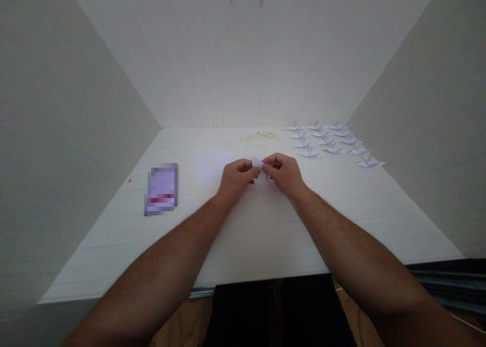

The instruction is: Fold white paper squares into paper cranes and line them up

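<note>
Between my two hands, over the middle of the white table, is a small piece of folded white paper [257, 162]. My left hand [238, 177] pinches its left side with thumb and fingers. On the other side, my right hand [283, 172] grips the paper's right edge, thumb close to the left thumb. Parts of the paper are hidden behind the fingers. Just left of my left hand, loose white paper sheets [208, 167] lie flat on the table.
Several folded white paper cranes [326, 142] stand in rows at the table's back right. A purple booklet-like object [162, 187], its surface pixelated, lies at left. Walls [250, 58] enclose the table [258, 235] at the back and both sides. A tiny orange bit [129, 181] lies near the left edge.
</note>
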Motion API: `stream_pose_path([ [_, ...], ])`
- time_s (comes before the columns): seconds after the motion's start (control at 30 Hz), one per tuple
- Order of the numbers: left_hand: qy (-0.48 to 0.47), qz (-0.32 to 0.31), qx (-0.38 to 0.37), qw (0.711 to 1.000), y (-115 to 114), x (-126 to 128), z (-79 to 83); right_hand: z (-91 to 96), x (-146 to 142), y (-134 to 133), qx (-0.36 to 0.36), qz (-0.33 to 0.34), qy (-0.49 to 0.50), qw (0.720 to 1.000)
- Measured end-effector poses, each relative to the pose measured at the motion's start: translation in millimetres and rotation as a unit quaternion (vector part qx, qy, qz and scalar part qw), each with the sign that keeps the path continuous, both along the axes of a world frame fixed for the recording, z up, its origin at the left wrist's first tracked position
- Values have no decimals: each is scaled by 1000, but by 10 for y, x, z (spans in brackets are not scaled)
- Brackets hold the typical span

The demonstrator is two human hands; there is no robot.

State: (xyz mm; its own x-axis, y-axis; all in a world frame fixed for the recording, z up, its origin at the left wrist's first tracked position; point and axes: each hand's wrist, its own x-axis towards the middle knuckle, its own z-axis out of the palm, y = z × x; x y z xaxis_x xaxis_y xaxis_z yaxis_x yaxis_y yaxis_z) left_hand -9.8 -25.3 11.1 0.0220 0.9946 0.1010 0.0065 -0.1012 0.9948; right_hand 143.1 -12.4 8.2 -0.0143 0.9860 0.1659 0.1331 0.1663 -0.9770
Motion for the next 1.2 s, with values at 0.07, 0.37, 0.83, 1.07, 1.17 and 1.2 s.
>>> stream_pose_path([
  [0.07,3,-2,-4,1000,17,-12,-9,0,-4,-10,16,4,-13,1000],
  [0.37,54,8,-16,998,-9,-9,9,23,38,-18,51,9,-112,992],
  [0.83,83,30,-19,996,-9,-9,30,18,41,-77,199,-5,-297,934],
  [1.07,68,47,-17,996,-18,-2,25,16,55,-84,258,14,-295,920],
  [1.17,74,48,-14,996,-27,2,31,10,67,-85,265,21,-284,921],
  [1.2,77,48,-13,996,-29,4,34,9,69,-86,264,26,-279,923],
])
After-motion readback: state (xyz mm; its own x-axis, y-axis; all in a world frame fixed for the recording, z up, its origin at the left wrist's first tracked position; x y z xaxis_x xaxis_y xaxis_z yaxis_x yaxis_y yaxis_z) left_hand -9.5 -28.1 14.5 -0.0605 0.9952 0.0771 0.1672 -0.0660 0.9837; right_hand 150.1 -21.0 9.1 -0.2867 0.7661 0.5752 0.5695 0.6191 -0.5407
